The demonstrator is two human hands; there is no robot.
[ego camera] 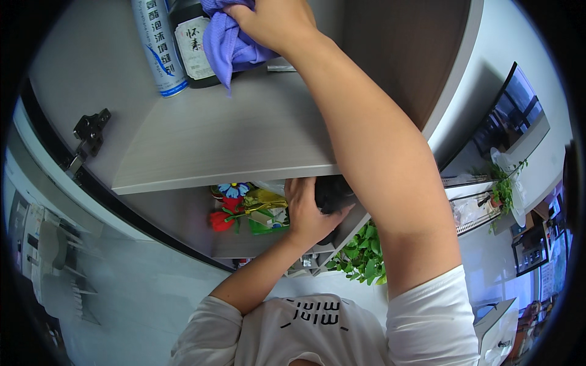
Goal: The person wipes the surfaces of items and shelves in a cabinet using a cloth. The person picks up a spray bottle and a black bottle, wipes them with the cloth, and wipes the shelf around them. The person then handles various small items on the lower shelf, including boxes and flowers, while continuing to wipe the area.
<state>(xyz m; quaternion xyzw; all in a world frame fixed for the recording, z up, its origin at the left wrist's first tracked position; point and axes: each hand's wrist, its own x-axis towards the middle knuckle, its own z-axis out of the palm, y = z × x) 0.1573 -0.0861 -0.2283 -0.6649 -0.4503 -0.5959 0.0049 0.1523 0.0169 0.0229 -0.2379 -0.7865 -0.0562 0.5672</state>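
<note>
My right hand [274, 23] grips a crumpled purple cloth [236, 45] above the upper cabinet shelf [229, 132]. Behind and beside the cloth stands a dark bottle [194, 50] with a white label bearing writing, and left of it a blue-and-white foam filler spray can [160, 50]. Lower down, my left hand [309, 210] reaches into the compartment under that shelf, its fingers around a black object [332, 194] whose kind I cannot tell. The shelf edge and my right arm partly hide it. Red and blue artificial flowers [224, 217] lie left of this hand.
A metal hinge [91, 132] sticks out at the cabinet's left side. Green leafy plants [364, 254] grow beside its lower right edge. Further right are a wall-mounted screen [499, 114] and a potted plant [501, 192] on a ledge. A flat pale item [280, 66] lies on the upper shelf.
</note>
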